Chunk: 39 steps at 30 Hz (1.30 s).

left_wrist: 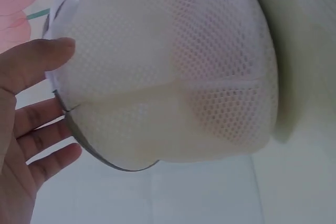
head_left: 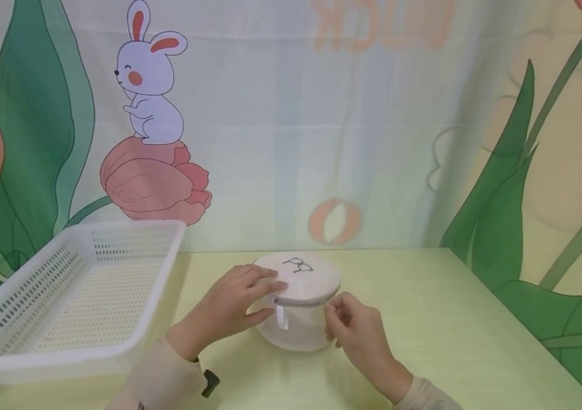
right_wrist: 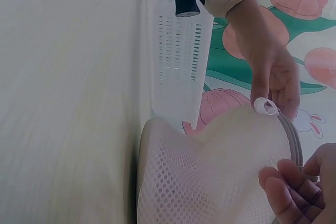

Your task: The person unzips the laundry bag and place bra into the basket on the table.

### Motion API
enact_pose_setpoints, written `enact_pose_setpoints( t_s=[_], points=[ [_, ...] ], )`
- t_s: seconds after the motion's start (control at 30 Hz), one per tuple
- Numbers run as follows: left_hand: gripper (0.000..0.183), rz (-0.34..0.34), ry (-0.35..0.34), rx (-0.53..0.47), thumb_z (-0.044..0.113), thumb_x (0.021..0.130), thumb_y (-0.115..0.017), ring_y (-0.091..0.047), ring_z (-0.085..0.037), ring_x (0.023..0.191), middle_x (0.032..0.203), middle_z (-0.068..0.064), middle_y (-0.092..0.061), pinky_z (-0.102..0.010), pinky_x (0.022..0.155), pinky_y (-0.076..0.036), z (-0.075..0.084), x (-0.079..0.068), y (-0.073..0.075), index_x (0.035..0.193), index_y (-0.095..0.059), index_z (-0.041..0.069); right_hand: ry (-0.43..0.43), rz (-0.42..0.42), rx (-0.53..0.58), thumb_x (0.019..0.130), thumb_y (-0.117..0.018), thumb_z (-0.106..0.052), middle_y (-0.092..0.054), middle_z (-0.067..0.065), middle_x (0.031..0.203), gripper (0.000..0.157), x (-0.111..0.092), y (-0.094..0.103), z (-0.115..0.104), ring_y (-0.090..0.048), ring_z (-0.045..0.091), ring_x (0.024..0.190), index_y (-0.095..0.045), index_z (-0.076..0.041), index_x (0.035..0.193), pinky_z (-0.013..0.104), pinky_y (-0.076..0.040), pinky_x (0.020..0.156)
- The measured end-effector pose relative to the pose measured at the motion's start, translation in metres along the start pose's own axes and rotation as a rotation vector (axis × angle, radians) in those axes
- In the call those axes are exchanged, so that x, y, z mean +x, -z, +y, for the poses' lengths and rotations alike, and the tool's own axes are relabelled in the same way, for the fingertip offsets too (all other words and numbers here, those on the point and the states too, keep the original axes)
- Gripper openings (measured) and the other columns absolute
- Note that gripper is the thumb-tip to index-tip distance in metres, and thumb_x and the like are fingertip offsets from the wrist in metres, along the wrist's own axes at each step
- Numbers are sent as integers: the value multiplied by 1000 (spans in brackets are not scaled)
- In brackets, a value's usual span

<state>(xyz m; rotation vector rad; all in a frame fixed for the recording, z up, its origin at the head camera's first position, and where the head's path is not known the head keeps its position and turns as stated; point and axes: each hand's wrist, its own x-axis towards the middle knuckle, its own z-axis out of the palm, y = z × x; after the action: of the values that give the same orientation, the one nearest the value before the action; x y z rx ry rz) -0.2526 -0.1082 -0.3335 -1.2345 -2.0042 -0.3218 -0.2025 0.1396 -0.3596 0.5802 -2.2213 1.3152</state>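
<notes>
A round white mesh laundry bag (head_left: 298, 336) stands upright on the table, its flat lid (head_left: 319, 279) printed with a small dark line drawing. Along the lid's edge runs a grey zipper (right_wrist: 292, 139). My left hand (head_left: 229, 299) holds the rim from the left, fingers over the lid and thumb against the side by a white fabric loop (head_left: 282, 317). At the right of the rim, my right hand (head_left: 363, 333) has its fingers curled and pinches at the zipper's edge; its fingertips (right_wrist: 278, 187) largely hide the zipper pull there.
A white plastic basket (head_left: 152, 307) with slotted walls stands at the left of the pale yellow-green table (head_left: 424, 319). Behind the table hangs a printed cloth backdrop (head_left: 250, 125) with a rabbit and tulips. A black strap end (head_left: 210, 383) sticks out at the left sleeve.
</notes>
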Motion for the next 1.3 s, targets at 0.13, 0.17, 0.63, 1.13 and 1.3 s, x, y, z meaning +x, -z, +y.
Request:
enact_pose_setpoints(
  t_s=[0.13,0.17,0.63,1.13,1.3],
  points=[
    [39,-37,28,-20,15,73,-79,-61,-23,102,110,-6,-66,-37,92,-49,4,1,6,110,-68,17,-3,-1,-8,90,-61,2,-57,-11,56,19,0,-1,0,-56,12,45,-57,-13,77,19,-46,39],
    [38,-42,33,-26,14,74,-76,-61,-24,103,111,-6,-66,-37,93,-49,6,2,7,111,-68,16,1,0,-8,89,-61,2,-57,-11,56,19,0,-1,0,-56,12,45,-57,-12,77,19,-46,39],
    [33,25,31,-77,18,78,-76,-59,-23,107,112,-7,-65,-37,93,-48,22,12,4,110,-66,14,100,34,-6,88,-63,3,-57,-11,57,19,-2,-4,1,-54,12,44,-58,-12,78,15,-43,37],
    [36,169,-26,-3,20,72,-82,-62,-22,100,103,-5,-66,-37,88,-51,41,17,-13,103,-66,10,136,30,-25,87,-64,3,-58,-10,58,18,-5,-7,-2,-51,-1,47,-58,-11,78,14,-41,36],
    [38,227,-18,-8,19,69,-84,-62,-21,99,102,-5,-65,-36,86,-50,44,17,-21,101,-66,10,134,23,-36,87,-63,3,-58,-10,59,17,-5,-8,-2,-52,0,46,-58,-12,79,14,-41,36]
  ],
)
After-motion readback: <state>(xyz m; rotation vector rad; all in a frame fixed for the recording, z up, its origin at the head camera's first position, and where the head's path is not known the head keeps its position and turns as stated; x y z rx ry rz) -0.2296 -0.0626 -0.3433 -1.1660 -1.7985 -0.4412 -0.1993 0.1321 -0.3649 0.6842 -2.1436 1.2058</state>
